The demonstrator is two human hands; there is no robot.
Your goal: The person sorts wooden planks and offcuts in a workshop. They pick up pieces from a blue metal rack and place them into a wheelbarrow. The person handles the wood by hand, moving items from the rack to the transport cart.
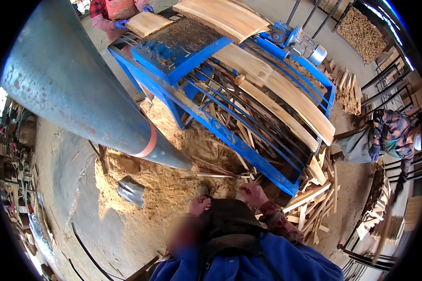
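My left hand (199, 205) and right hand (253, 195) hang apart, fingers curled; I cannot tell whether they pinch anything. Beyond the right, long planks (305, 107) lie on the blue frame (234, 143), apparently cut; offcuts (307, 206) heap beside it. Farthest ahead, a co-worker's board (147, 23) looks unfinished.

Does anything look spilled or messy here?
Yes: sawdust is spread over the floor beside the blue machine, and wood scraps lie jumbled at its near end, pointing every which way, unlike the long boards lying lengthwise on top.
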